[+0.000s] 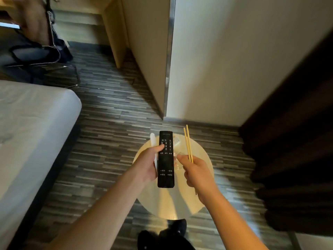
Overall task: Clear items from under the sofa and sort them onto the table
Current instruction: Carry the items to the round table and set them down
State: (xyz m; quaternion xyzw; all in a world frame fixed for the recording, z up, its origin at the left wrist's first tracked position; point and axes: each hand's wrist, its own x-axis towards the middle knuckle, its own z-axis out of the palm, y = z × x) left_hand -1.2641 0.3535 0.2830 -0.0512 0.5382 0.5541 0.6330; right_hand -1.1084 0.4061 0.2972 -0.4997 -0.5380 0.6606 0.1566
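Note:
My left hand point(146, 165) grips a long black remote point(165, 159) together with a slim white object point(153, 141) tucked behind it. In my right hand point(196, 172) are a pair of pale wooden chopsticks point(188, 143), pointing away from me, and a clear plastic wrapper point(177, 143) pinched at the fingertips. Both hands hover above a small round light-wood table point(201, 159).
A grey sofa or bed edge point(36, 127) fills the left. A beige cabinet with a metal trim point(153, 60) stands ahead, and a dark curtain point(297, 141) hangs at the right. A black chair with bags point(41, 56) sits far left. The floor is striped grey carpet point(108, 114).

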